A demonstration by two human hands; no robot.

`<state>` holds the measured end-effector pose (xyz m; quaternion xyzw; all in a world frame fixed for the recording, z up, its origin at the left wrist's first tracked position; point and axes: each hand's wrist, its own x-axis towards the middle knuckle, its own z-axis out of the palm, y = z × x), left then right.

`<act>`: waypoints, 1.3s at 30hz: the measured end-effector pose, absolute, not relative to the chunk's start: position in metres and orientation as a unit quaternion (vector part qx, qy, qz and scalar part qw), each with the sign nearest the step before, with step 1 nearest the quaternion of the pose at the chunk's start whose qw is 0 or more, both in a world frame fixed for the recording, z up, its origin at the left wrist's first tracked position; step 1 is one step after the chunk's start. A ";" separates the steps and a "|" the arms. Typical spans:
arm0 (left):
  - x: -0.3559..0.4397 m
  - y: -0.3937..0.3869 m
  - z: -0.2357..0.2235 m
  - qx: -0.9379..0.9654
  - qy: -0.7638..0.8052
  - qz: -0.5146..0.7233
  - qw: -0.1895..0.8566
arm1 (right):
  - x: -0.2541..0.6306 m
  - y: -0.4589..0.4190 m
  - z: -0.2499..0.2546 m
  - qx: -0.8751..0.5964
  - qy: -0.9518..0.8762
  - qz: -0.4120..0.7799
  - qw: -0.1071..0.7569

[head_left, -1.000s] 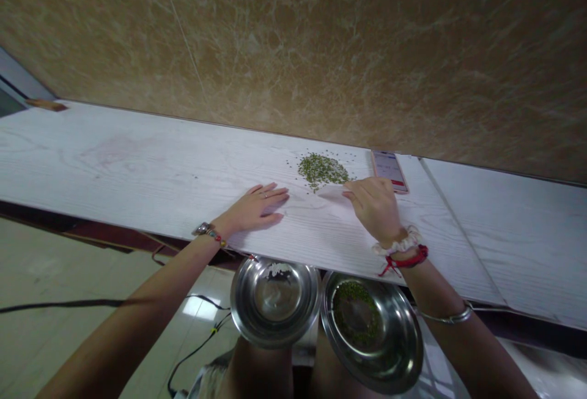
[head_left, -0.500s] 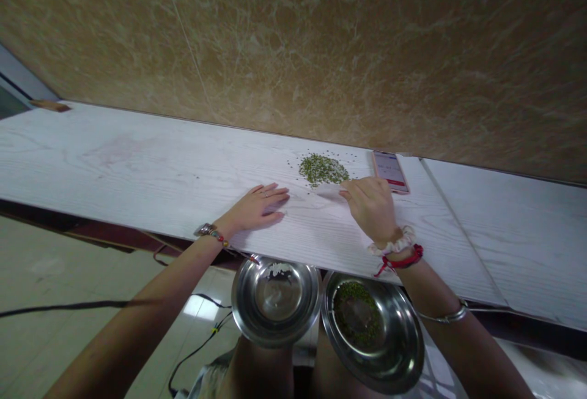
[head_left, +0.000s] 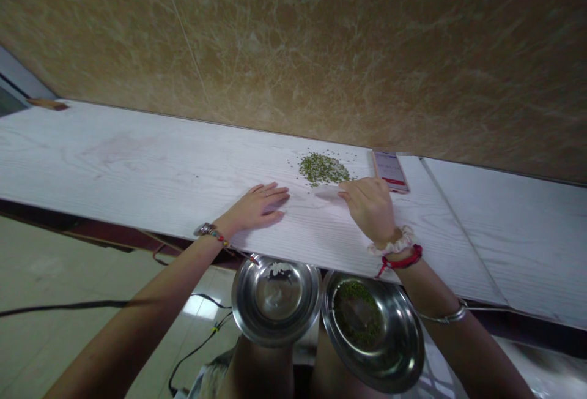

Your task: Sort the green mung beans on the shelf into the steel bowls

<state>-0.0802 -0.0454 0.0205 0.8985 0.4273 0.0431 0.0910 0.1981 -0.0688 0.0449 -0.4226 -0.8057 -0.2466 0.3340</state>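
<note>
My left hand (head_left: 260, 207) lies flat on the white wood-grain tabletop, fingers stretched out and slightly apart, holding nothing. A loose pile of small green beans (head_left: 323, 169), like mung beans, with pale grains among them, is spread beyond my hands. My right hand (head_left: 370, 206) is at the pile's lower right edge, thumb and fingers pinched together; anything between the fingertips is too small to make out. On my lap, a steel bowl (head_left: 243, 319) holds a few white grains (head_left: 279, 269). Beside it, a tilted steel bowl (head_left: 408, 350) holds green beans (head_left: 355, 292).
A phone (head_left: 391, 172) with a lit screen lies just beyond my right hand. The brown marbled wall (head_left: 284, 50) borders the tabletop (head_left: 151, 166). A small wooden piece (head_left: 48, 104) sits at the far left corner. Black cables (head_left: 192, 350) hang and run at lower left.
My right hand has barely shifted at the edge of the pile, still pinched. The left hand, bowls and phone are where they were.
</note>
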 end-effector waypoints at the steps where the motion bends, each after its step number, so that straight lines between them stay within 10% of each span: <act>1: -0.080 -0.046 0.021 0.899 0.427 0.044 0.091 | 0.197 -0.068 0.045 -0.421 -0.810 -0.242 0.329; 28: -0.081 -0.046 0.018 0.898 0.429 0.047 0.084 | 0.225 -0.086 0.057 -0.334 -0.857 -0.189 0.345; 39: -0.081 -0.047 0.017 0.896 0.433 0.054 0.081 | 0.240 -0.096 0.062 -0.477 -0.788 -0.316 0.228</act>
